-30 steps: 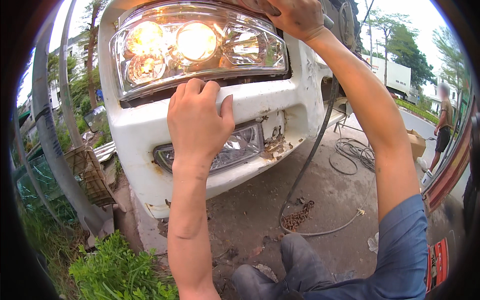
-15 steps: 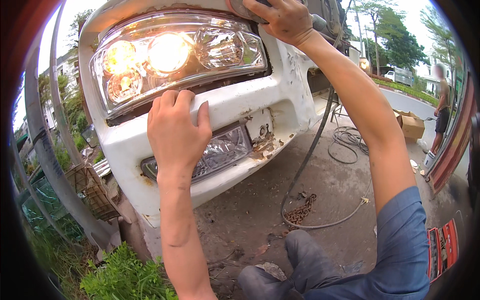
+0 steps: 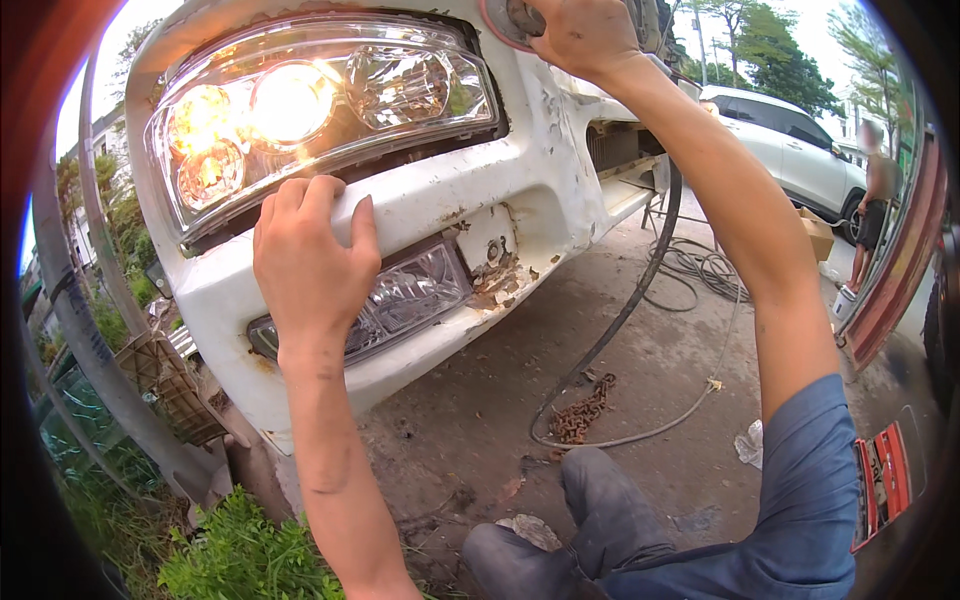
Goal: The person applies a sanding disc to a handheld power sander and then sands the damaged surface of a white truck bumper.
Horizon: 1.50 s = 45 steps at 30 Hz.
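A white, chipped bumper (image 3: 540, 165) of a large vehicle fills the upper left, with a lit headlight (image 3: 330, 95) set in it. My left hand (image 3: 312, 255) rests on the ledge under the headlight, thumb apart and fingertips over the edge, grasping nothing. Below it, the lower lamp (image 3: 415, 290) is partly covered by that hand and wrist. At the top edge my right hand (image 3: 588, 38) is wrapped round a disc sander (image 3: 510, 22) with a reddish pad rim. The sander sits against the body beside the headlight; its upper part is cut off by the picture's edge.
A dark hose (image 3: 630, 310) hangs down to the ground, near a rusty chain (image 3: 585, 410) and a coiled hose (image 3: 700, 272). Poles (image 3: 110, 340) and green plants (image 3: 245, 550) stand at left. Farther right are a cardboard box (image 3: 817, 235), a person (image 3: 872, 205) and a white car (image 3: 785, 150).
The view has shifted, so the bumper and both hands appear farther left. The sander sits slightly right of the headlight's corner. A white car has come into sight on the road.
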### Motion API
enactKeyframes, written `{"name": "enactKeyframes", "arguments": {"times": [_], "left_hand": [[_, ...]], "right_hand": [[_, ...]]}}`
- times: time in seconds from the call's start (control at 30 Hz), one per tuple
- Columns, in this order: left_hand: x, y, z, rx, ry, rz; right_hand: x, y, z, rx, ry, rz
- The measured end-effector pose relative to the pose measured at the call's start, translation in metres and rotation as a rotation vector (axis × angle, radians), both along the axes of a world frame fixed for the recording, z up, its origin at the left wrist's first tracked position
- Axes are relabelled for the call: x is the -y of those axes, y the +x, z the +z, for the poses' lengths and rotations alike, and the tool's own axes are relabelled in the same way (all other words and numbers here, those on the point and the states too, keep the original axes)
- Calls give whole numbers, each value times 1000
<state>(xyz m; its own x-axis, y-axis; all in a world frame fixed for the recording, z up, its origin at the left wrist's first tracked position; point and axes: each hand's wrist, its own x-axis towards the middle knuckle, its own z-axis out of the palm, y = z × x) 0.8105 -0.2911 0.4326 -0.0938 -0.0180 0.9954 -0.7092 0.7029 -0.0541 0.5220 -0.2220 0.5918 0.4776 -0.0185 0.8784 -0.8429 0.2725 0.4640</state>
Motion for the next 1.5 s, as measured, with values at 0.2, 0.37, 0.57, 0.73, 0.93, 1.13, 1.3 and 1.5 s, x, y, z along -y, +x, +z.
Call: {"name": "enactKeyframes", "arguments": {"times": [0.2,0.37,0.57,0.73,0.93,1.13,1.3,1.5], "left_hand": [[4,0,1,34,9,-8],[12,0,3,124,24,82],[8,3,5,122,17,44],[7,0,3,90,59,27],[0,2,4,31,37,-77],[-5,1,3,14,11,-74],[-7,2,4,24,64,-68],[-7,3,6,39,95,-56]], "right_hand": [[-10,-5,-3,13,73,-17],[-6,-8,-3,40,178,22],[-5,-5,-9,-37,87,-17],[-2,0,-10,-7,153,-92],[-4,4,-4,94,257,-26],[0,-1,-3,-145,111,-175],[-3,5,-13,-54,203,-22],[-7,5,-11,48,249,-131]]}}
